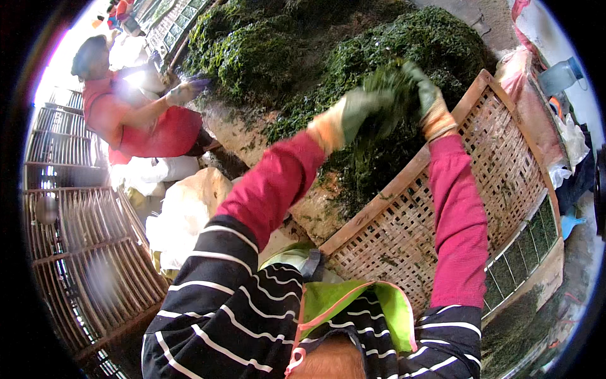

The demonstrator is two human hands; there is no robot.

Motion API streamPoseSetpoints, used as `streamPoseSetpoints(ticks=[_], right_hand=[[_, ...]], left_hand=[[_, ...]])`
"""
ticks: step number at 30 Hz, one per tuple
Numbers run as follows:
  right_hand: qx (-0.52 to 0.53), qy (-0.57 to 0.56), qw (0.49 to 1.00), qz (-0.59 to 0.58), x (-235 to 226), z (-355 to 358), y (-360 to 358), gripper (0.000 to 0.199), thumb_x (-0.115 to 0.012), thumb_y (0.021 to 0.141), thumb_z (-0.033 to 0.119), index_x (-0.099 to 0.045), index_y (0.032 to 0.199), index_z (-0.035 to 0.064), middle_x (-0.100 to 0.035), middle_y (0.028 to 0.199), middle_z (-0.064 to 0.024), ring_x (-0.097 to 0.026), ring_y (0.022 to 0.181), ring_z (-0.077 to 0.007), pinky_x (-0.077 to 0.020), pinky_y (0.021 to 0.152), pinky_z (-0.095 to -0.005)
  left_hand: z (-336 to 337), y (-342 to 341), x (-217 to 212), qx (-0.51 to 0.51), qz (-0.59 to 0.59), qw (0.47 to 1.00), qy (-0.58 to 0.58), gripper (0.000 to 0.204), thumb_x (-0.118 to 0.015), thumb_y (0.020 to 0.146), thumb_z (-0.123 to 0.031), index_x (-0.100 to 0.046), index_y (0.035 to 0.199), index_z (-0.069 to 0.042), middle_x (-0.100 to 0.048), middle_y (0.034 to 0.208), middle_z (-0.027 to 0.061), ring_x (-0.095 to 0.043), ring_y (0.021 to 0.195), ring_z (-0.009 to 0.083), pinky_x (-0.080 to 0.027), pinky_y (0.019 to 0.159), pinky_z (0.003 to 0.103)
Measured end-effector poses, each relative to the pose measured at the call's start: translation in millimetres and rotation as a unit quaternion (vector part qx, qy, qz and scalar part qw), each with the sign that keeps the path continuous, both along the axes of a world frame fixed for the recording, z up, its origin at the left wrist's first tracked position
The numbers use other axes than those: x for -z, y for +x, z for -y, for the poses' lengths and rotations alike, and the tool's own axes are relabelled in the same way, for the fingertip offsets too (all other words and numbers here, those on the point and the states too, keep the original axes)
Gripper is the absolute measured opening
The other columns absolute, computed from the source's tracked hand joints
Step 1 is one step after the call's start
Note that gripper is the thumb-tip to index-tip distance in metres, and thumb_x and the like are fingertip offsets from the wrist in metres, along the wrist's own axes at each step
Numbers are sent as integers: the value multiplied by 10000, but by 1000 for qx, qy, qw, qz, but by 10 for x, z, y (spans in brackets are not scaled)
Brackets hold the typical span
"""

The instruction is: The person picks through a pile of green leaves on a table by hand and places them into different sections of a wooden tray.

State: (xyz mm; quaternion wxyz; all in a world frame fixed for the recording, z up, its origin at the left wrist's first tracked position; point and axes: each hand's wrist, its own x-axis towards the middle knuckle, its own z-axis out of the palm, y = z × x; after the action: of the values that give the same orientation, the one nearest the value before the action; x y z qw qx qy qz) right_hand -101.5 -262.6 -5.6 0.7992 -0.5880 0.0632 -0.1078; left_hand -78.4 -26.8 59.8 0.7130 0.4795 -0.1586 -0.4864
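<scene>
Seaweed clump (385,95) hides both hands' fingertips.

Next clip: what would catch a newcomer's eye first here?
The big heap of dark green seaweed fills the top centre, and both gloved hands, left hand and right hand, are up in it, gripping a clump of seaweed. Beneath them a woven bamboo tray slants to the right. At upper left a co-worker in red also reaches into the heap.
</scene>
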Motion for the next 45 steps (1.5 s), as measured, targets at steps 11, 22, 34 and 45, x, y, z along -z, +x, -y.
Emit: streamPoseSetpoints(ticks=[11,22,34,45], right_hand=[[5,-667,631,-396,-394,-1284,-702,1136,-828,837,393,-57,1664,275,-14,1730,-133,-70,1570,-444,-325,1172,-671],[203,-145,953,-169,-134,-14,-302,347,-639,920,77,-685,1263,110,-599,736,-7,-484,553,-123,-402,498,-299],[188,-167,953,-170,-1072,-483,-549,295,-564,1029,246,-666,1264,100,-686,777,-69,-531,515,-119,-500,456,-254],[-102,81,981,144,-624,67,-431,455,-587,1016,30,-510,1464,23,-735,1166,-162,-736,780,-102,-550,462,-170]], left_hand=[[-1008,-453,864,-208,-141,963,100,331,-603,1024,-355,-630,1232,-99,-687,1011,32,-554,684,87,-415,530,245],[-1429,-798,1642,-292,-126,927,201,262,-609,1017,-343,-729,1142,-148,-693,853,31,-632,614,196,-501,525,364],[-1113,-432,250,-189,-133,973,15,215,-657,975,-262,-710,1101,-96,-711,946,1,-679,793,158,-567,696,353],[-165,561,621,-152,196,967,61,278,-600,998,-215,-654,1228,-68,-731,1042,74,-716,929,217,-594,860,383]])
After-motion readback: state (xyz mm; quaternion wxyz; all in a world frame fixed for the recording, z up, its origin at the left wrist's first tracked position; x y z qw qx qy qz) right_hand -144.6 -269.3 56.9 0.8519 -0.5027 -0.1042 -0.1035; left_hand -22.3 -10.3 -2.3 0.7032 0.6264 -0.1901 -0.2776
